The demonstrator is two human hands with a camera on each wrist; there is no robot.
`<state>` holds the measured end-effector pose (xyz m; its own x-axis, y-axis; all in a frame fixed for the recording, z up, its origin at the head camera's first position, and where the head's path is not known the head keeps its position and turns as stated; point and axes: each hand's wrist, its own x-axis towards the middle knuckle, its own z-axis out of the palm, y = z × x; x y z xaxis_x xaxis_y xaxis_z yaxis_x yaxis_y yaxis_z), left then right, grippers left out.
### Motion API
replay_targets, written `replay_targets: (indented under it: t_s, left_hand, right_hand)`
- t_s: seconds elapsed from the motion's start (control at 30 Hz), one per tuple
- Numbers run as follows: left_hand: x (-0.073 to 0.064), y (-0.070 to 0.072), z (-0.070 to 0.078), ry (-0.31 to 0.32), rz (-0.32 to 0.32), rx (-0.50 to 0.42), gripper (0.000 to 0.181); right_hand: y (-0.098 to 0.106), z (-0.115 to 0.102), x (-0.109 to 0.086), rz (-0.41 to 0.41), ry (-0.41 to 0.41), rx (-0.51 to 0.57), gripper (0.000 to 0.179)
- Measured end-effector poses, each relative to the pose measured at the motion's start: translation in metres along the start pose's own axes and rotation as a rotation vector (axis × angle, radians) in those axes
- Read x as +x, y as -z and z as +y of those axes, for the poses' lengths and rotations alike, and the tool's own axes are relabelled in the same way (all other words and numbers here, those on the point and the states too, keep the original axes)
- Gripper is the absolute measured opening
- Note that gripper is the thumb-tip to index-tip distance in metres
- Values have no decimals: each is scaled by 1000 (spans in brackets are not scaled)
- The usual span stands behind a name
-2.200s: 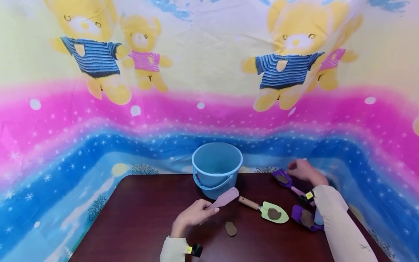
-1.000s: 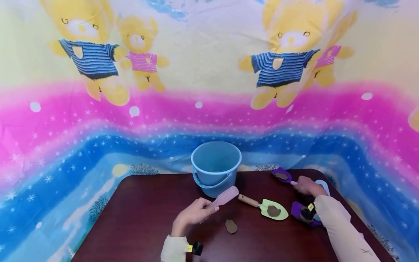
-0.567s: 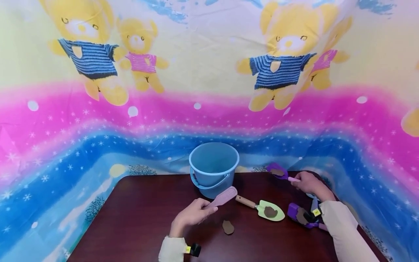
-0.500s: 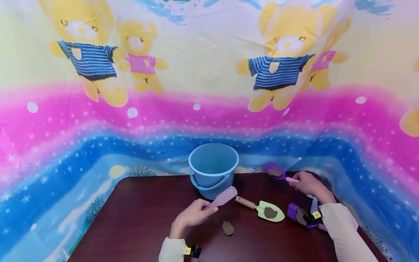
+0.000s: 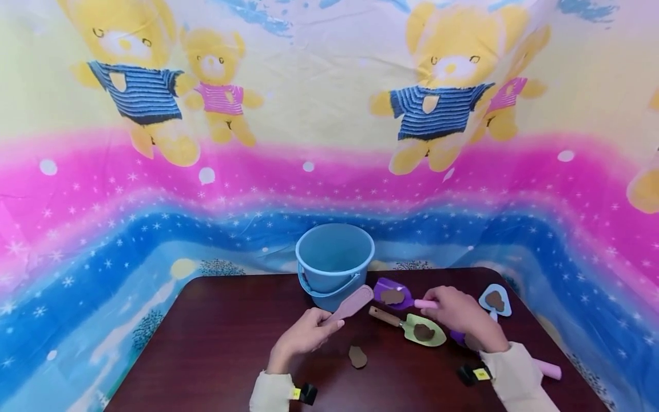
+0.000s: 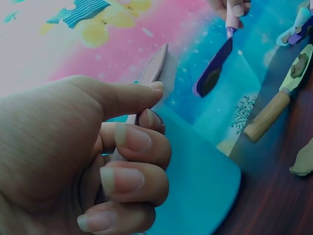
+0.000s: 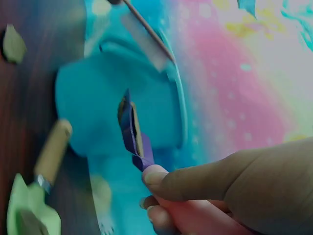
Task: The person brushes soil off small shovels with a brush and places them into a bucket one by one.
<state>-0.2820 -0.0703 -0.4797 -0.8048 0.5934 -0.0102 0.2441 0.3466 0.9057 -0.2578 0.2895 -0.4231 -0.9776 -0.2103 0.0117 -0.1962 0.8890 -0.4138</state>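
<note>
My left hand grips a pink brush; its pale bristles show in the left wrist view. My right hand holds a toy shovel by its pink handle. On the shovel's purple scoop lies a brown clay-like lump. The scoop is raised just right of the blue bucket, and the bucket's handle hangs down in front. Below the scoop lies a green trowel with a wooden handle, bearing another brown lump.
A flat brown piece lies on the dark table. At the right rests a light-blue shovel with a brown lump. Another purple shovel, its pink handle showing, is mostly hidden under my right arm. A bear-print cloth hangs behind.
My right hand has taken hold of the purple shovel's handle at the back right, lifted it and carried it left towards the bucket. My left hand with the brush has hardly moved.
</note>
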Motion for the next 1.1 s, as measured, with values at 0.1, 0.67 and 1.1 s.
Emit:
replay_targets:
  t_s: [0.1, 0.67, 1.1]
  left_hand:
    - [0, -1, 2, -3, 10, -2, 39]
    - [6, -18, 8, -42, -23, -2, 42]
    - [9, -30, 9, -30, 20, 148, 40]
  right_hand:
    - [-11, -15, 1, -11, 2, -4, 12]
    - [-35, -65, 7, 19, 139, -5, 15]
    - [-37, -68, 9, 37, 101, 30, 20]
